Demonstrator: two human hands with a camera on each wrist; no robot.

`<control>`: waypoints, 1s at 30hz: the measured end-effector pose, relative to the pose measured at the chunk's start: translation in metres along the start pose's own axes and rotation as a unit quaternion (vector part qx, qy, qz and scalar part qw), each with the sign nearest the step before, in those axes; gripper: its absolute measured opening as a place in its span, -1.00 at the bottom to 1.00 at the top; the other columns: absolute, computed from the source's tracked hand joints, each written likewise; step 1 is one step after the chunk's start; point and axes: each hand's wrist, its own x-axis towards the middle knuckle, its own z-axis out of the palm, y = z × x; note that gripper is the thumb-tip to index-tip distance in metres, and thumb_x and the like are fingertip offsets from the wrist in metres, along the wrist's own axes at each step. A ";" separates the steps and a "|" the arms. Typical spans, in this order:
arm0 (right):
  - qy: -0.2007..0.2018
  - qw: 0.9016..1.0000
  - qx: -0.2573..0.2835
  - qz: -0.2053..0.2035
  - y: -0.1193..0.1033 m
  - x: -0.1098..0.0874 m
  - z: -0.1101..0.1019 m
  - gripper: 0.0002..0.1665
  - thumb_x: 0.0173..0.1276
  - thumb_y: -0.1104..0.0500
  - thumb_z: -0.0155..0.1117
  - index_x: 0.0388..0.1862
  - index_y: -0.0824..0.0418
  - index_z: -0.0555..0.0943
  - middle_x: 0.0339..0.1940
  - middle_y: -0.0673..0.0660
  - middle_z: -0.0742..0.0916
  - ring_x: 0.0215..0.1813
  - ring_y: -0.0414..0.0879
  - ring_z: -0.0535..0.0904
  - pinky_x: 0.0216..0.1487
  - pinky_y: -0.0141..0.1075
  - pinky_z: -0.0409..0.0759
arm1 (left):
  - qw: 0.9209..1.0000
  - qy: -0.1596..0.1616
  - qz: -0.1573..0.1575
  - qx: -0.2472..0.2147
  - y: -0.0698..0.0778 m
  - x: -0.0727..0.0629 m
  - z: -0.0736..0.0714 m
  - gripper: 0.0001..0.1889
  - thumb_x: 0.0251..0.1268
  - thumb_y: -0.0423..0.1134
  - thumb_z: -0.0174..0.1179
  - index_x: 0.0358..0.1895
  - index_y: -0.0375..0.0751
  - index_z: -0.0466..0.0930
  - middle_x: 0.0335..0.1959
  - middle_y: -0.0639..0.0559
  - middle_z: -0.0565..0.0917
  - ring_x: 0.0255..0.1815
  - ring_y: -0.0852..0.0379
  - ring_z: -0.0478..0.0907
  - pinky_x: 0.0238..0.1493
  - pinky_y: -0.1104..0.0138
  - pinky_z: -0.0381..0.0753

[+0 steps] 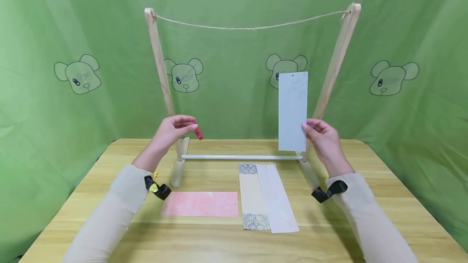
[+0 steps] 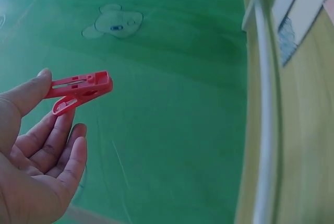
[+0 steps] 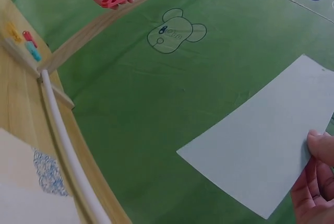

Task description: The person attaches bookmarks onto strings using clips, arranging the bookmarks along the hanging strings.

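Pinched a red clip (image 2: 86, 85) by its lever ends between thumb and fingers of the left hand (image 1: 174, 129), probably so as to point the biting end away from the fingers. Saw that biting end closed. Held a pale blue card (image 1: 292, 111) upright in the right hand (image 1: 323, 139), pinched low on its right edge between thumb and fingers, likely to leave most of the face and the small hole (image 1: 293, 75) at the top uncovered. Saw a pink card (image 1: 199, 204) flat at near left on the table (image 1: 204, 238) and, to its right, a cream card (image 1: 254, 194) partly covered by a lilac card (image 1: 278, 202). Spotted small coloured pieces (image 3: 30, 39) (probably clips too) beside the left foot of the wooden frame (image 1: 161, 64).

Found free room between the hands, well apart and below the sagging string (image 1: 252, 28), with the green curtain (image 1: 234, 92) at the far side. Noted the blue card's right edge near the right post (image 1: 336, 60) and its lower edge near the white rod (image 1: 241, 157) in the head view; could not tell the depth between.
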 end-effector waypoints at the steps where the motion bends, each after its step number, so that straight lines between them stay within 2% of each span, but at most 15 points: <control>1: 0.002 1.000 0.012 -0.001 -0.002 0.001 0.001 -0.81 0.22 0.44 0.25 -0.34 0.16 0.64 -0.42 -0.01 0.67 -0.36 -0.24 0.58 -0.28 -0.53 0.60 | 1.000 -0.003 0.003 -0.001 0.006 0.002 0.002 -0.60 0.20 -0.24 0.29 0.07 -0.33 0.52 -0.18 0.02 0.67 -0.19 0.21 0.57 0.06 0.30 0.53; 6: 0.014 0.999 0.050 -0.001 -0.008 0.004 0.005 -0.81 0.18 0.47 0.28 -0.36 0.19 0.66 -0.44 0.01 0.67 -0.40 -0.23 0.58 -0.33 -0.53 0.60 | 1.000 -0.003 0.024 -0.004 0.035 0.015 0.014 -0.64 0.21 -0.19 0.27 0.05 -0.25 0.55 -0.16 -0.01 0.67 -0.14 0.14 0.55 0.12 0.24 0.49; 13: 0.028 0.997 0.065 0.016 -0.012 0.010 0.008 -0.81 0.17 0.46 0.29 -0.38 0.18 0.65 -0.44 0.01 0.66 -0.38 -0.23 0.58 -0.29 -0.53 0.60 | 0.999 -0.014 0.053 -0.002 0.067 0.028 0.029 -0.65 0.21 -0.19 0.27 0.04 -0.23 0.56 -0.15 -0.04 0.67 -0.09 0.08 0.55 0.15 0.23 0.48; 22: 0.023 0.997 0.079 -0.005 -0.018 0.018 0.016 -0.79 0.18 0.48 0.27 -0.42 0.19 0.66 -0.47 0.01 0.67 -0.43 -0.23 0.56 -0.36 -0.54 0.58 | 0.997 0.001 0.068 -0.029 0.107 0.038 0.040 -0.68 0.22 -0.25 0.26 0.04 -0.21 0.56 -0.16 0.01 0.65 -0.08 0.12 0.54 0.17 0.25 0.44; 30: 0.032 0.997 0.075 0.000 -0.022 0.021 0.025 -0.79 0.18 0.46 0.29 -0.43 0.15 0.68 -0.49 -0.01 0.67 -0.46 -0.24 0.54 -0.39 -0.54 0.56 | 0.995 0.003 0.089 -0.034 0.132 0.049 0.047 -0.66 0.20 -0.25 0.29 0.05 -0.19 0.56 -0.09 -0.04 0.66 -0.04 0.14 0.57 0.17 0.30 0.45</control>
